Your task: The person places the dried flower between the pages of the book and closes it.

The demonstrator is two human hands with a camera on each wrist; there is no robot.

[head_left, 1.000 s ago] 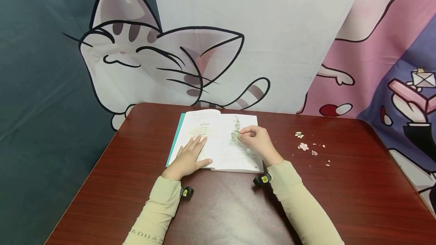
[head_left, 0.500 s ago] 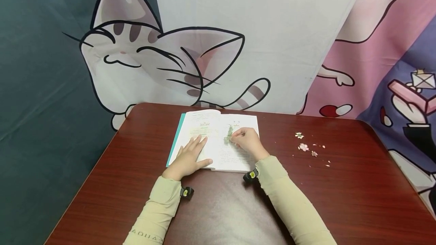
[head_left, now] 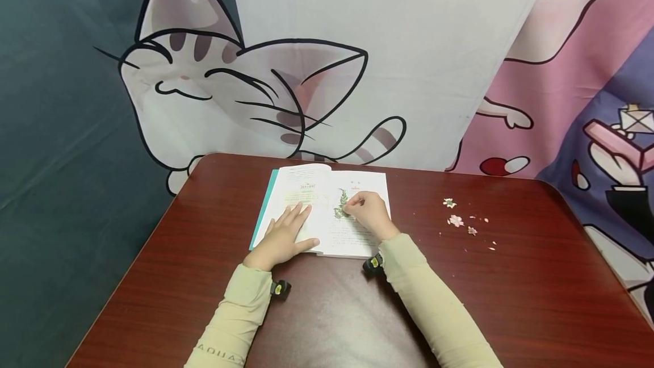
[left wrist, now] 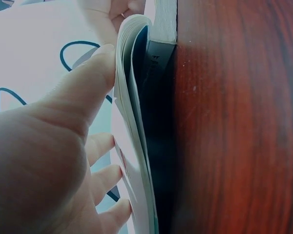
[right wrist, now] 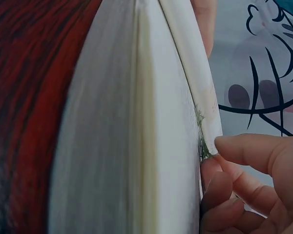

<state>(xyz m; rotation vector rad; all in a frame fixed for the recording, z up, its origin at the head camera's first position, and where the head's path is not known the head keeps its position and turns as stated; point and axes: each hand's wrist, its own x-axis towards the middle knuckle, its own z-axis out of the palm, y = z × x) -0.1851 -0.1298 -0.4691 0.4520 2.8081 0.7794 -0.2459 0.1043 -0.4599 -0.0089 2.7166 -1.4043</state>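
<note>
An open book (head_left: 352, 240) with a teal cover lies on the table, its printed pages facing up. My left hand (head_left: 281, 237) rests on the left page with fingers spread; the left wrist view shows the thumb and fingertips (left wrist: 119, 209) on the paper. Over the right page, my right hand (head_left: 372, 212) pinches a green leafy sprig (head_left: 340, 204) near its right side between thumb and fingers. In the right wrist view the sprig (right wrist: 203, 134) sits at the page surface by the fingertips, partly hidden by the book and fingers.
On the table's right side lie a pink flower (head_left: 455, 221), a white-and-green flower (head_left: 449, 203), a smaller flower (head_left: 472, 230) and several loose petals. A cartoon-printed cloth (head_left: 424, 72) hangs behind the reddish-brown table (head_left: 168, 277).
My right hand has moved left with the sprig, toward the middle of the book, and slowed in the last half second. The left hand has stayed in place.
</note>
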